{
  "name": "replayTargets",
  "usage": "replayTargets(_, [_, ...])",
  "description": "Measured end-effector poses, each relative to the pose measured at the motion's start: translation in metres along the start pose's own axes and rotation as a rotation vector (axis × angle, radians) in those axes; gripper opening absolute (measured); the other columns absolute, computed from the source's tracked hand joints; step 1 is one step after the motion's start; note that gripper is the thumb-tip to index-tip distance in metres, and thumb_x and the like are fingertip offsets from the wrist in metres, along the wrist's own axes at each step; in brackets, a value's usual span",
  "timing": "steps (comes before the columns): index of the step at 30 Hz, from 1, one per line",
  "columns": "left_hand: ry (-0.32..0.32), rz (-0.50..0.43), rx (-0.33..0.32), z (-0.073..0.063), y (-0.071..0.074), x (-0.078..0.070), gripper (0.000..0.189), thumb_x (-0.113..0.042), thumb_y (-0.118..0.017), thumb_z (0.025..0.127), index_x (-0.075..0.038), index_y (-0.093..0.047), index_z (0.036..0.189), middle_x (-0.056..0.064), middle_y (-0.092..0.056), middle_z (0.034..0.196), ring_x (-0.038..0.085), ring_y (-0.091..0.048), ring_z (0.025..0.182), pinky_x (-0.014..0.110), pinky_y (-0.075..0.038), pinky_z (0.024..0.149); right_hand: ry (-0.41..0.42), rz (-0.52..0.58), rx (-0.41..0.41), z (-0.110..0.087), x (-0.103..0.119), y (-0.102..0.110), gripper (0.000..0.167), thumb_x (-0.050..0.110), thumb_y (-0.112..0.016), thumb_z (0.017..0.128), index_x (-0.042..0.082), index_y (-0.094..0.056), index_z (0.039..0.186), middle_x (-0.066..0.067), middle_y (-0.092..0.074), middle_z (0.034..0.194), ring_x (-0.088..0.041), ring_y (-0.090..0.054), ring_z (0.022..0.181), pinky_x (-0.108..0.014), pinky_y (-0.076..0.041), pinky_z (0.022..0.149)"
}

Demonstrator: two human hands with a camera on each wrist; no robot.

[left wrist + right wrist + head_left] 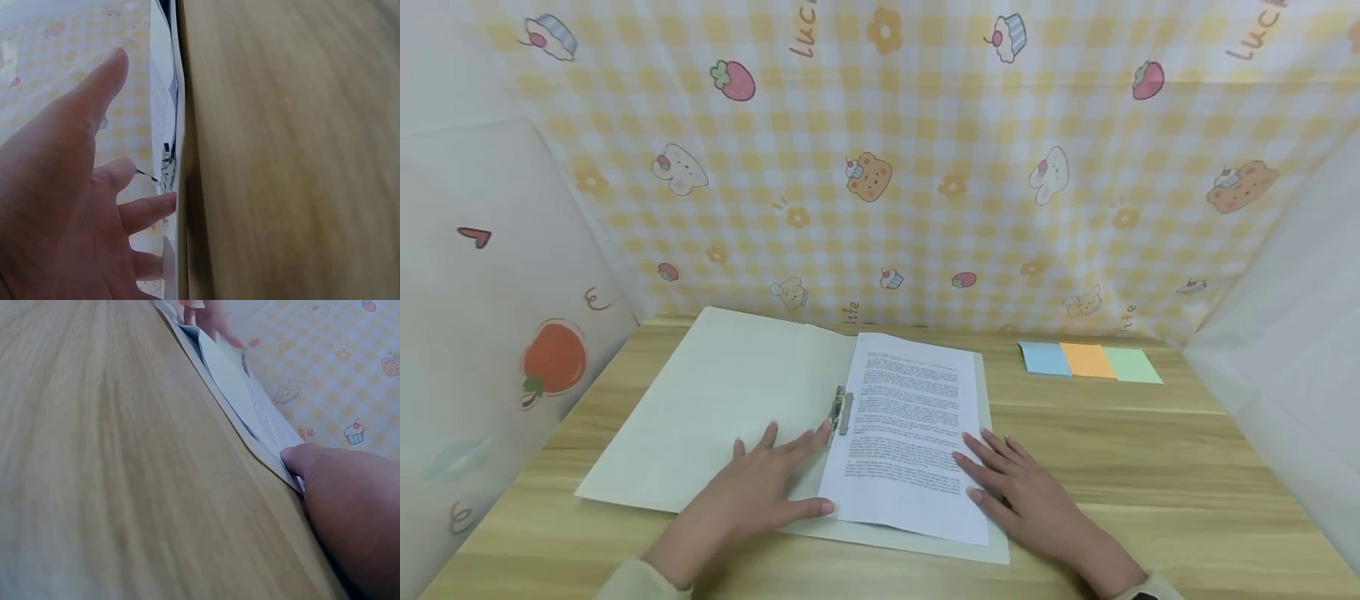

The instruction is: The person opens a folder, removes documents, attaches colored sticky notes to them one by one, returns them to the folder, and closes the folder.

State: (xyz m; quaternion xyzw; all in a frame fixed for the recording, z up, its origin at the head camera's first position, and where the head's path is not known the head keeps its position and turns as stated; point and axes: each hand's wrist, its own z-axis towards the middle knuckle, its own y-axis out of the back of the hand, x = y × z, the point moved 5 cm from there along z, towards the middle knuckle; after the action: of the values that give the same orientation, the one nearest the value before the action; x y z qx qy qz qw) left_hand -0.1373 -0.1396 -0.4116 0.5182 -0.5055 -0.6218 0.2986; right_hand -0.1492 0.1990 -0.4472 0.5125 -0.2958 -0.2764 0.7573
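A pale file folder lies spread on the table, with a stack of printed paper on its right side. Near the fold, a metal lever clip sits at the paper's left edge. My left hand is spread over the folder's left side, one fingertip right at the clip. In the left wrist view, a thin metal lever sticks out from the clip to a fingertip. My right hand rests with extended fingers on the right edge of the paper and folder.
Sticky note pads in blue, orange and green lie side by side at the back right of the wooden table. A yellow checked cloth hangs behind it, with white sheeting at the sides.
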Motion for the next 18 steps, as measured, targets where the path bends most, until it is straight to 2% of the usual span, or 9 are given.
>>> replayTargets(6, [0.003, -0.011, 0.027, 0.005, 0.005, 0.003, 0.101, -0.085, -0.055, 0.078, -0.033, -0.028, 0.16, 0.015, -0.057, 0.148, 0.062, -0.039, 0.139, 0.088, -0.028, 0.096, -0.006, 0.008, 0.023, 0.0, -0.002, -0.003, 0.048, 0.039, -0.056, 0.103, 0.026, -0.051, 0.149, -0.001, -0.044, 0.16, -0.032, -0.04, 0.149, -0.015, 0.009, 0.125])
replayTargets(10, [0.01, 0.03, 0.066, 0.01, 0.015, 0.004, 0.103, -0.084, -0.056, 0.079, -0.033, -0.023, 0.161, 0.013, -0.059, 0.146, 0.056, -0.046, 0.137, 0.083, -0.035, 0.099, -0.004, 0.013, 0.021, 0.001, -0.003, -0.002, 0.048, 0.039, -0.056, 0.103, 0.026, -0.052, 0.149, -0.002, -0.044, 0.16, -0.032, -0.041, 0.149, -0.014, 0.009, 0.125])
replayTargets(16, [0.02, 0.109, 0.113, 0.017, 0.03, -0.002, 0.102, -0.081, -0.06, 0.08, -0.032, -0.023, 0.162, 0.015, -0.067, 0.135, 0.044, -0.059, 0.13, 0.086, -0.023, 0.103, 0.008, 0.02, 0.003, 0.001, -0.002, 0.001, 0.047, 0.037, -0.058, 0.102, 0.025, -0.054, 0.148, -0.003, -0.046, 0.158, -0.033, -0.043, 0.147, -0.013, 0.007, 0.124])
replayTargets(18, [0.05, 0.117, 0.138, 0.018, 0.034, -0.005, 0.103, -0.078, -0.063, 0.08, -0.033, -0.021, 0.162, 0.015, -0.066, 0.137, 0.04, -0.061, 0.129, 0.086, -0.023, 0.104, 0.011, 0.027, 0.001, 0.0, -0.002, 0.001, 0.047, 0.037, -0.059, 0.102, 0.025, -0.054, 0.147, -0.003, -0.046, 0.158, -0.033, -0.043, 0.147, -0.013, 0.006, 0.124])
